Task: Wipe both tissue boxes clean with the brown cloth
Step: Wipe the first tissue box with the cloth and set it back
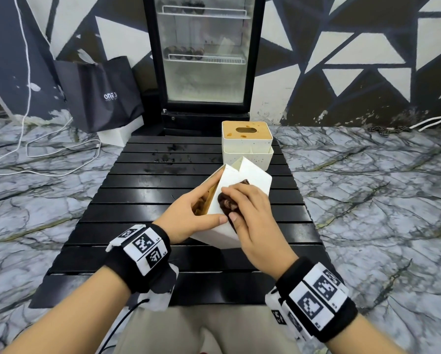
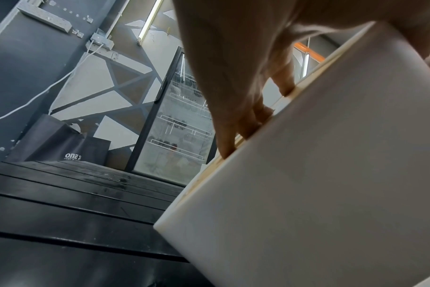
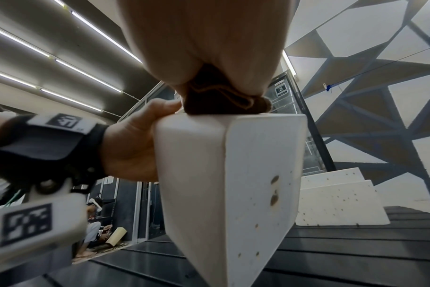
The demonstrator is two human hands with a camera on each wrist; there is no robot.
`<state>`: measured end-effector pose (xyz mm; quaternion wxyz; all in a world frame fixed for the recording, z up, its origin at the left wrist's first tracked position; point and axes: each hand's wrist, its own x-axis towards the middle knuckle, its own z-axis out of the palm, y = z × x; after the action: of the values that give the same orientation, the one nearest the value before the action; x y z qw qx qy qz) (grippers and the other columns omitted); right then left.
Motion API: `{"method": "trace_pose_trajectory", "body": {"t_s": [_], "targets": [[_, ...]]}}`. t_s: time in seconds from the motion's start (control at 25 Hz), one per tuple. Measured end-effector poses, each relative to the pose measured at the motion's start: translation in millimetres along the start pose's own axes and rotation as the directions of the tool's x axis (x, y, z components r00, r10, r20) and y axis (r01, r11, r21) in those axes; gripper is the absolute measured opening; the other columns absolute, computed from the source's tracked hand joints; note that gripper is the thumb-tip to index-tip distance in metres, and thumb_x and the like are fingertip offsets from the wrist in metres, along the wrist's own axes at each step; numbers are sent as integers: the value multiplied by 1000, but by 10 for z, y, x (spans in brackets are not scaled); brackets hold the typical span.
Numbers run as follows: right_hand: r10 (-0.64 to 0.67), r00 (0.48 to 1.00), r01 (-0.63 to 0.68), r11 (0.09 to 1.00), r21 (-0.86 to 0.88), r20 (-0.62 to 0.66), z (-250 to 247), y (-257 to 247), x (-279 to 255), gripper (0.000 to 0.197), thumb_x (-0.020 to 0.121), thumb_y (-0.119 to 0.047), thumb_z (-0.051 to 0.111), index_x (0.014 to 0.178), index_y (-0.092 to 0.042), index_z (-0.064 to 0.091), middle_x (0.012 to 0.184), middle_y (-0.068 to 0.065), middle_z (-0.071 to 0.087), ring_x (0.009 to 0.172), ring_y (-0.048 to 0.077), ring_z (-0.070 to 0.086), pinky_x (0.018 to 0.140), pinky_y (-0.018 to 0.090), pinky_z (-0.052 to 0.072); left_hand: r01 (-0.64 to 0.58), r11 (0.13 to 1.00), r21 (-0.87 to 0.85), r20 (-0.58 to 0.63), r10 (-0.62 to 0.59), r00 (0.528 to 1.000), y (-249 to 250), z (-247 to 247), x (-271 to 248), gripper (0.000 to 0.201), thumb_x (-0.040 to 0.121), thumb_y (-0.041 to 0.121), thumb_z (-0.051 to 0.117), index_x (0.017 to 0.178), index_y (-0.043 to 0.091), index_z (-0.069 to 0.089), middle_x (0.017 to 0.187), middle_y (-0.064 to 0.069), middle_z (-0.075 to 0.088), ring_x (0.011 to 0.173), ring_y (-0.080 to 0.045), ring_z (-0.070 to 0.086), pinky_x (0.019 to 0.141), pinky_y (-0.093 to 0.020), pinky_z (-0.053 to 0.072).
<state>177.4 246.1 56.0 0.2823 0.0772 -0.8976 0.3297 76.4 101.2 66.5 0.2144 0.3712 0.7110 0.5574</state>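
Note:
A white tissue box point(image 1: 255, 182) is tipped on an edge over the black slatted table point(image 1: 137, 190). My left hand point(image 1: 188, 213) grips it, fingers over its wooden-lid side and thumb along the near face. My right hand point(image 1: 255, 213) presses the bunched brown cloth point(image 1: 228, 204) against the box's upward white face. In the right wrist view the cloth point(image 3: 224, 99) sits on the top edge of the box point(image 3: 233, 184), which has brown spots low on its side. The left wrist view has my fingers point(image 2: 236, 124) hooked over the rim of the box point(image 2: 319, 194). A second box point(image 1: 246, 144) with a stained wooden lid stands upright behind.
A glass-door fridge point(image 1: 204, 54) stands behind the table, with a dark paper bag point(image 1: 99, 93) to its left. White cables point(image 1: 35, 149) trail over the marble floor. Dark smudges point(image 1: 168, 157) mark the far slats of the table.

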Motion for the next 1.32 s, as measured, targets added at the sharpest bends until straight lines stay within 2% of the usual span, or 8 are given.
{"method": "trace_pose_trajectory", "body": {"t_s": [0.08,0.28,0.52,0.68,0.84,1.12,1.24,1.32], "targets": [[-7,1000,7,1000,8,13,-9,12,-4,41,90,-24,36,128,-13,46,128,4,44,121,10,30,107,13,18,-4,1000,-7,3,4,1000,-1,-6,-8,85,65,38,73,136,57,31,115,-11,63,96,-19,58,95,-35,48],[36,999,-36,999,24,2,-37,63,104,44,88,-27,34,129,-15,46,129,4,45,121,10,30,106,12,18,12,1000,-24,-6,-12,1000,-13,-13,4,87,62,43,76,135,56,31,113,0,64,101,-14,60,91,-24,49],[-50,999,50,998,37,10,26,-12,-54,38,91,-23,38,126,-15,47,126,-4,43,120,7,32,106,17,23,15,999,-35,15,-15,1000,-43,-40,19,97,53,61,80,136,57,29,125,-10,60,114,-25,56,101,-34,46],[-20,1000,19,999,40,13,-27,81,61,40,90,-23,37,127,-14,48,126,2,46,119,8,32,105,12,20,13,999,-46,14,-12,1000,-3,-33,10,92,59,45,77,137,53,27,113,11,64,99,-1,61,84,-14,46],[84,996,-85,996,21,20,-110,238,267,40,89,-18,40,128,-15,48,130,3,44,122,12,31,104,15,21,39,999,0,31,-39,999,22,-46,-16,94,60,45,73,138,55,22,99,28,62,93,4,59,81,-13,45],[157,987,-156,987,-26,19,-256,364,555,39,91,-3,44,129,-13,46,131,7,44,123,20,32,103,19,19,77,996,34,71,-79,994,-4,-115,-36,94,63,44,72,138,61,18,114,17,60,109,-13,58,93,-22,47],[197,980,-197,980,-4,37,-382,370,650,37,92,-4,43,128,-12,46,129,6,46,121,19,38,96,12,22,87,996,23,116,-90,989,-25,-190,-79,91,67,34,72,137,61,21,124,6,58,117,-18,55,103,-35,43],[281,955,-286,956,56,92,-498,353,697,36,93,-6,42,128,-14,47,127,3,48,117,14,42,87,4,29,101,995,21,164,-103,981,-31,-265,-101,90,67,29,72,136,60,23,133,5,53,123,-14,51,105,-34,40]]}}
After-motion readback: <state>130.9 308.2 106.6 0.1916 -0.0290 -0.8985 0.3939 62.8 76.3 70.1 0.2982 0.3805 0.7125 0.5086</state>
